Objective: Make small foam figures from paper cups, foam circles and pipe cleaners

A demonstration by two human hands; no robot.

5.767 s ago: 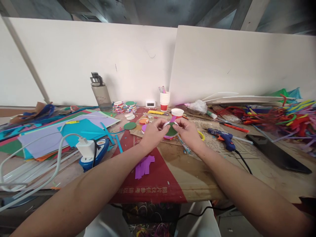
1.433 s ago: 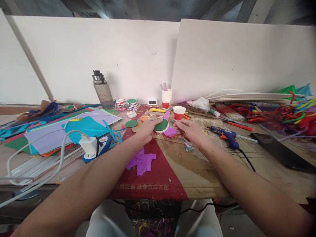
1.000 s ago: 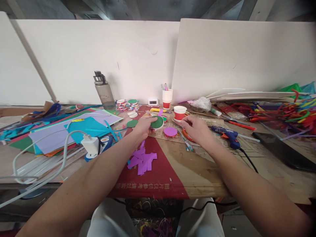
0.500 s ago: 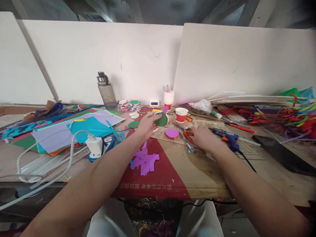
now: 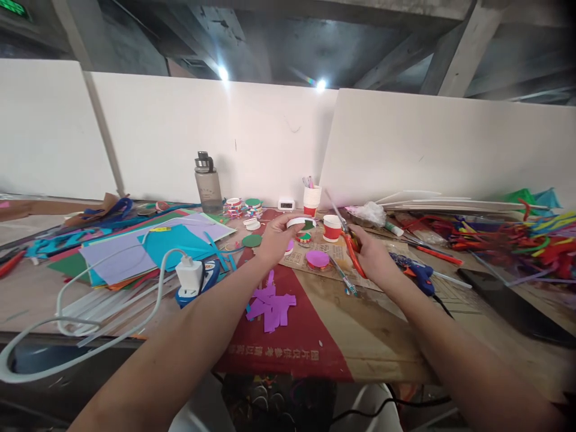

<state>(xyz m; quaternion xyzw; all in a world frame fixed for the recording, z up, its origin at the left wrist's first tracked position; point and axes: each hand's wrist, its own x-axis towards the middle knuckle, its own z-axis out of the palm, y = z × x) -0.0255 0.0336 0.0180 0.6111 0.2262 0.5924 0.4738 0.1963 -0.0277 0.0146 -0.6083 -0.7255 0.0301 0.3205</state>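
My left hand (image 5: 275,240) holds a white ring with a green disc (image 5: 302,223) on it, lifted a little above the table and tilted so the rim faces me. My right hand (image 5: 372,259) grips orange-handled scissors (image 5: 350,245), their blades pointing up and away towards the cups. A purple disc (image 5: 317,258) lies on the newspaper between my hands. A red and white paper cup (image 5: 332,227) stands just beyond it. Purple paper strips (image 5: 271,303) lie on the red cardboard below my left wrist.
A blue glue gun (image 5: 416,274) lies right of my right hand, with a black phone (image 5: 508,295) further right. Coloured paper sheets (image 5: 148,246), a white charger (image 5: 191,274) and cable sit left. A water bottle (image 5: 208,183), stacked cups (image 5: 311,200) and a pile of pipe cleaners (image 5: 517,234) line the back.
My left hand carried the green-topped ring away from the purple disc and tilted it. My right hand reached down to the table and picked up the orange scissors. The camera tilted upward.
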